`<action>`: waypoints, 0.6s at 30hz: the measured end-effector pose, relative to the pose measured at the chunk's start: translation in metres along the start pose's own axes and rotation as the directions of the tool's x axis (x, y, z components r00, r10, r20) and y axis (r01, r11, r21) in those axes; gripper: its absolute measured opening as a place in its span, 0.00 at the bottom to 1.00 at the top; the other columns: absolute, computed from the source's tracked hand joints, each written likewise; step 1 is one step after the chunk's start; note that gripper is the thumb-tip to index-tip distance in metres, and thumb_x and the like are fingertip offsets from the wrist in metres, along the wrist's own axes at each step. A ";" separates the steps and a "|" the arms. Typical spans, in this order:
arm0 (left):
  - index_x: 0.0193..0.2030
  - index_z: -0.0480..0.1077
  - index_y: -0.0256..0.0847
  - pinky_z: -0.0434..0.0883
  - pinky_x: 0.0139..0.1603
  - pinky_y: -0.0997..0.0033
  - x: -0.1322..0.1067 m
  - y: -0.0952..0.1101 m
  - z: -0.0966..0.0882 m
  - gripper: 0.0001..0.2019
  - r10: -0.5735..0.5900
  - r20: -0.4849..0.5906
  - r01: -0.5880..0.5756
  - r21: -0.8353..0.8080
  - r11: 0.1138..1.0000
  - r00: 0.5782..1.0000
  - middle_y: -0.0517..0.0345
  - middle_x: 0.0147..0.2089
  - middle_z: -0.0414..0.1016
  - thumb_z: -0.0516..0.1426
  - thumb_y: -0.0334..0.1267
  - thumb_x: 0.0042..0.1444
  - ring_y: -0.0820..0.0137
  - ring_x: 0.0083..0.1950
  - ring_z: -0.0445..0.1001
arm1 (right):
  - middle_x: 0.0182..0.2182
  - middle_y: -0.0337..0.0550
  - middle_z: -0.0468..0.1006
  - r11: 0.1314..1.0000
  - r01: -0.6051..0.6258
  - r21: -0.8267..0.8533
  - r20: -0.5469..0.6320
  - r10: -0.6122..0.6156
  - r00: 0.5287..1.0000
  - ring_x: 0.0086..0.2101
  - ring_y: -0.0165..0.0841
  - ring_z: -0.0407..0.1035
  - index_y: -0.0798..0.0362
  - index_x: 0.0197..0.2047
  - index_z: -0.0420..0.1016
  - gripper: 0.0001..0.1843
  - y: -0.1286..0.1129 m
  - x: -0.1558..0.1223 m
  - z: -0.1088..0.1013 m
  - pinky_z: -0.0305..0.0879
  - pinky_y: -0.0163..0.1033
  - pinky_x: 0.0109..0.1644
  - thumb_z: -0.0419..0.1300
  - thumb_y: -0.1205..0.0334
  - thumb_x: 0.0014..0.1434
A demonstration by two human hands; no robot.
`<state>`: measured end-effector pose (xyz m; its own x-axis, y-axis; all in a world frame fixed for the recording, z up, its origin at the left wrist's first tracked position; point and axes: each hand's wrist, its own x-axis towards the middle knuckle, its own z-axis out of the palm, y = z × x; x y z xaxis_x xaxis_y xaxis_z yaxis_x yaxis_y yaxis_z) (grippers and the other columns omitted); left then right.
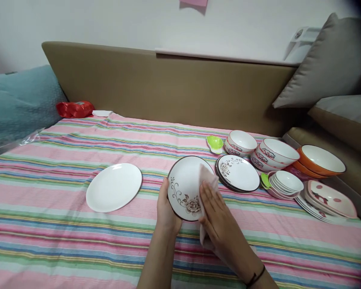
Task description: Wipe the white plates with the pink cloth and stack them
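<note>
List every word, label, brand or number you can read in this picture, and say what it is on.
No text can be read.
Crumpled red plastic packet by the brown headboard: no print can be made out.
White box on the ledge, with a round mark: too blurred.
Red-patterned white bowls: decoration only, no letters.
Flower-printed round plate held by the left hand, wiped by the right hand: floral pattern only.

A single head-worn camera looks forward and down, close over the striped bedspread [63, 237].

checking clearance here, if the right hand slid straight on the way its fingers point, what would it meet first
The right hand points up and slightly left across the flowered plate. Past its far rim, probably only striped cloth, though depth is unclear.
</note>
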<state>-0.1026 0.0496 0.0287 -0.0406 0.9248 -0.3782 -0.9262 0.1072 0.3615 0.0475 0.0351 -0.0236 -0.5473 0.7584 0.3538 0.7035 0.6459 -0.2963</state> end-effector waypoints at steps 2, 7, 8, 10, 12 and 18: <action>0.46 0.76 0.35 0.68 0.58 0.59 -0.002 -0.005 0.002 0.19 -0.048 0.020 0.046 0.059 0.997 0.999 0.48 0.43 0.81 0.54 0.48 0.59 0.57 0.54 0.74 | 0.70 0.55 0.36 0.992 -0.124 -0.010 -0.095 0.123 0.988 0.68 0.48 0.32 0.57 0.72 0.27 0.38 0.009 0.006 0.005 0.45 0.64 0.66 0.39 0.47 0.68; 0.49 0.76 0.35 0.63 0.63 0.61 -0.006 -0.027 0.003 0.19 -0.174 0.133 0.157 0.127 0.979 0.976 0.49 0.50 0.79 0.52 0.45 0.61 0.58 0.60 0.70 | 0.70 0.53 0.22 0.981 -0.180 0.075 -0.212 0.192 0.958 0.67 0.52 0.22 0.59 0.71 0.22 0.39 0.002 0.028 0.009 0.37 0.68 0.66 0.29 0.43 0.66; 0.50 0.75 0.35 0.62 0.64 0.64 -0.006 -0.030 0.002 0.19 -0.183 0.175 0.163 0.124 0.979 0.967 0.50 0.52 0.77 0.52 0.45 0.61 0.60 0.61 0.68 | 0.70 0.52 0.21 0.985 -0.141 0.097 -0.205 0.158 0.966 0.67 0.52 0.22 0.59 0.71 0.22 0.40 -0.003 0.031 0.008 0.36 0.67 0.66 0.28 0.42 0.66; 0.51 0.75 0.36 0.61 0.65 0.70 -0.005 -0.032 0.000 0.20 -0.163 0.195 0.149 0.082 0.985 0.967 0.52 0.57 0.74 0.51 0.46 0.62 0.64 0.63 0.66 | 0.70 0.51 0.23 0.990 -0.050 0.134 -0.155 0.071 0.985 0.67 0.50 0.23 0.59 0.71 0.23 0.40 -0.016 0.034 0.006 0.37 0.64 0.68 0.27 0.41 0.65; 0.47 0.76 0.37 0.63 0.62 0.73 -0.003 -0.029 -0.003 0.20 -0.111 0.067 0.111 0.009 0.994 0.992 0.53 0.54 0.76 0.50 0.48 0.62 0.67 0.61 0.69 | 0.70 0.51 0.29 0.984 0.046 0.172 -0.060 -0.036 0.998 0.68 0.46 0.28 0.59 0.71 0.26 0.40 -0.028 0.033 0.004 0.40 0.59 0.69 0.28 0.41 0.66; 0.34 0.77 0.35 0.76 0.44 0.68 0.001 -0.005 -0.005 0.13 -0.118 -0.156 0.116 -0.021 0.993 0.981 0.52 0.30 0.80 0.58 0.45 0.55 0.66 0.34 0.80 | 0.70 0.46 0.43 0.974 0.131 0.183 0.110 -0.152 0.982 0.68 0.40 0.38 0.55 0.72 0.35 0.36 -0.041 0.008 -0.001 0.47 0.49 0.69 0.38 0.46 0.68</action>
<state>-0.0997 0.0480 0.0227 0.0112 0.8376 -0.5462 -0.9322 0.2064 0.2974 0.0148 0.0143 -0.0077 -0.6946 0.6561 0.2951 0.5313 0.7444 -0.4045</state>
